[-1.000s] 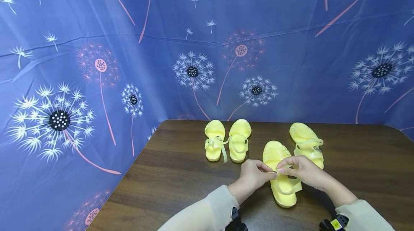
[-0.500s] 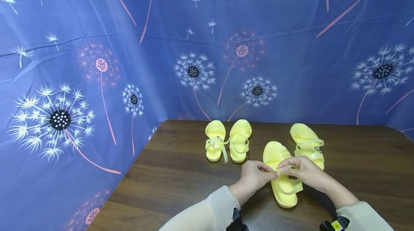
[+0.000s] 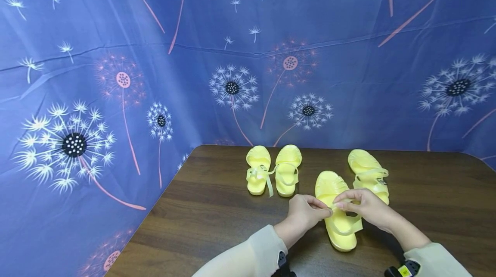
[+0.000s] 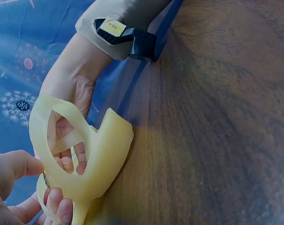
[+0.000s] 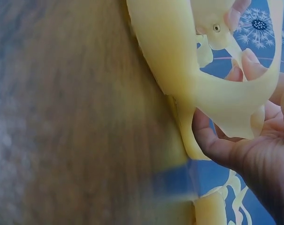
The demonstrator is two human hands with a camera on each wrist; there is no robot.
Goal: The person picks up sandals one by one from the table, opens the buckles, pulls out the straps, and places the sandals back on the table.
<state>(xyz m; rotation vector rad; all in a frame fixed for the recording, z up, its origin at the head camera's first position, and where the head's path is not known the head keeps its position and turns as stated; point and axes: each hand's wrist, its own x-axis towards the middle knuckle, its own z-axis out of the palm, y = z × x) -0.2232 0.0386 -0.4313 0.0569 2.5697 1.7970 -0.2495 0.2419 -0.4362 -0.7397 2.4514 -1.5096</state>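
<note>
A yellow jelly sandal (image 3: 342, 238) lies on the brown table, toe pointing away. My left hand (image 3: 304, 214) is at its left side; in the left wrist view its thumb and fingers pinch a small metal buckle (image 4: 47, 181) on the sandal. From the other side my right hand (image 3: 366, 208) reaches over the sandal. Its thumb and forefinger pinch the thin strap (image 5: 236, 52), seen in the right wrist view. Whether the strap is through the buckle is hidden by the fingers.
A matching yellow sandal (image 3: 364, 161) lies behind and right of the held one. Two smaller yellow sandals, one left (image 3: 257, 158) and one right (image 3: 288, 156), stand side by side farther back, the left one's strap end hanging loose. A blue dandelion-print cloth (image 3: 248, 18) hangs behind the table.
Both hands keep their pinch on the sandal with hardly any movement. The whole head view has shifted very slightly.
</note>
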